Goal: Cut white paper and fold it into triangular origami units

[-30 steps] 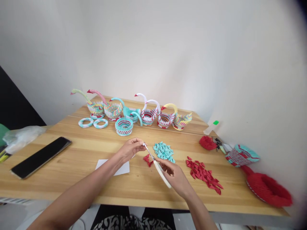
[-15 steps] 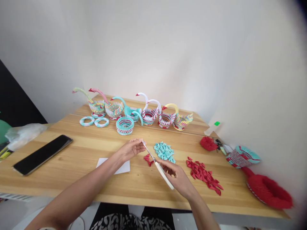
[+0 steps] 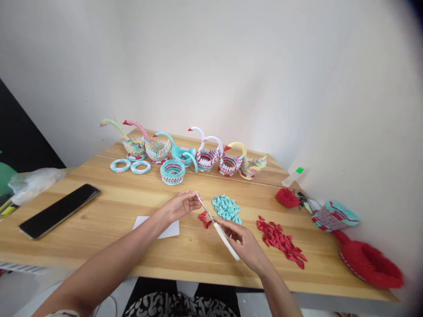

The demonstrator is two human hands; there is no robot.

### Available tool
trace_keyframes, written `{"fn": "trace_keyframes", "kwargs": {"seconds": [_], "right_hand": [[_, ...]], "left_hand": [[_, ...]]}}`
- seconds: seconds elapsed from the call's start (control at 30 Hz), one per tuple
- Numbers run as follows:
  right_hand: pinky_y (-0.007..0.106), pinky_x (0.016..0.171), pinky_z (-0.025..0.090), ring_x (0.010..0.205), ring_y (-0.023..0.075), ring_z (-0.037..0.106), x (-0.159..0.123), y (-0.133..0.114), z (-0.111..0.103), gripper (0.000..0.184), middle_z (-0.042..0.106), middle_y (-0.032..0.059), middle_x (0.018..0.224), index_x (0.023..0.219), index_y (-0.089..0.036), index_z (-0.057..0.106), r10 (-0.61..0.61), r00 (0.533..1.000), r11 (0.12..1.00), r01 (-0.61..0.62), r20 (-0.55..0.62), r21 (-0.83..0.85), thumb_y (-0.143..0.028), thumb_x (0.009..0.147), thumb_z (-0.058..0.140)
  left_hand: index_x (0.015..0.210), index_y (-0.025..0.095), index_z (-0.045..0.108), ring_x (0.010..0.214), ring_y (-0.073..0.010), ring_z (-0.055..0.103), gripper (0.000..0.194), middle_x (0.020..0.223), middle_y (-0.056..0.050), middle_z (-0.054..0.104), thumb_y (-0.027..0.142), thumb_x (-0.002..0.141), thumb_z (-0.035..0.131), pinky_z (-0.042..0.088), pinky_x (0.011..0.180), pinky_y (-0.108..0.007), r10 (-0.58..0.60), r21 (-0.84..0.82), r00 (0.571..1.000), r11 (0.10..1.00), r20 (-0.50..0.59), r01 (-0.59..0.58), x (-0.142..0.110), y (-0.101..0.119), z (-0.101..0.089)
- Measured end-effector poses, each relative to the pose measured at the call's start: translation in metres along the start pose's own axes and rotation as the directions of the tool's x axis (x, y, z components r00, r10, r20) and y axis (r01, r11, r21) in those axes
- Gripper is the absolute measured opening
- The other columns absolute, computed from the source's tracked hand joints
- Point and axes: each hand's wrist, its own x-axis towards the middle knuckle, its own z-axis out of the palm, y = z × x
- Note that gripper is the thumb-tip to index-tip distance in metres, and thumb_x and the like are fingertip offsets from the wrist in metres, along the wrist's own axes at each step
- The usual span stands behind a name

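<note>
Scissors [image 3: 222, 236] scarcely shifted over the past second, I log, right hand [image 3: 244, 244] with fingers clamped on them above the surface [image 3: 191, 259], blade tips at the left hand [image 3: 180, 207], its grip impossible to tell, suggesting careful work at that spot

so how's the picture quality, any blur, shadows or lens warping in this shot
Head view: soft, fairly even light, with a faint shadow on the wall; head view: wide-angle stretch toward the sides, the phone looking elongated; head view: red basket-like piece soft at right, upper-right corner dark; head view: detail at the tips of the scissors too small to read.
</note>
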Motion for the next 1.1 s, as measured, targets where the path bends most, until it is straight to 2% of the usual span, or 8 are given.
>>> {"fn": "trace_keyframes", "kwargs": {"seconds": [0.8, 1.1], "right_hand": [[0.024, 0.062, 0.046, 0.078, 0.016, 0.058, 0.0005, 0.0005, 0.0017, 0.041, 0.063, 0.0044, 0.113, 0.116, -0.025, 0.062, -0.012, 1.0, 0.999, 0.012, -0.013, -0.04, -0.018, 0.077, 0.05], [0.025, 0.063, 0.047, 0.079, 0.0163, 0.059, -0.0007, 0.0025, 0.0017, 0.039, 0.063, 0.0046, 0.113, 0.115, -0.024, 0.062, -0.004, 1.0, 1.0, 0.004, -0.014, -0.018, -0.019, 0.078, 0.051]], "left_hand": [[0.077, 0.011, 0.063, 0.069, -0.0151, 0.066, 0.006, 0.077, -0.007, 0.069, 0.016, 0.077, 0.064, 0.051, 0.071, -0.028, 0.003, 0.024, 0.999, 1.0, 0.045, -0.004, 0.0015, -0.0021, -0.0063], [0.076, 0.011, 0.063, 0.067, -0.0149, 0.065, 0.004, 0.074, -0.006, 0.069, 0.015, 0.076, 0.063, 0.051, 0.07, -0.028, -0.01, -0.006, 1.0, 1.0, 0.021, 0.01, 0.0008, -0.0012, -0.0033]]}}
